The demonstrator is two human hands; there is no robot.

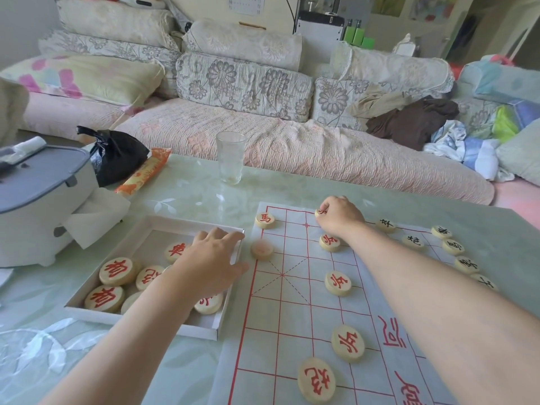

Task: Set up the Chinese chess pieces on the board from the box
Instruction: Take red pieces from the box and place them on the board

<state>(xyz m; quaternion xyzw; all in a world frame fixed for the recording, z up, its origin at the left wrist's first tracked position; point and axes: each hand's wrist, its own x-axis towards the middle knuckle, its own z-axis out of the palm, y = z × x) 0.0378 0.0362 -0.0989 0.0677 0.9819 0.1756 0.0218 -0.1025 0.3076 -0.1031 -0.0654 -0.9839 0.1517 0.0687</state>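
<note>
A home living room: a long sofa [292, 147] in floral covers is running behind a low table [181, 197], cushions [245, 83] are leaning along its back, crumpled clothes [412, 121] are lying on its seat, and 1 drinking glass [230, 157] is standing on the table.

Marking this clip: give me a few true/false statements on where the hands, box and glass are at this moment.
1. The right hand pinches a piece at the far edge of the board. True.
2. The left hand is over the box, fingers extended. True.
3. The box is empty. False: several red pieces lie in it.
4. The glass stands on the board. False: it stands on the table, beyond the board.
</note>
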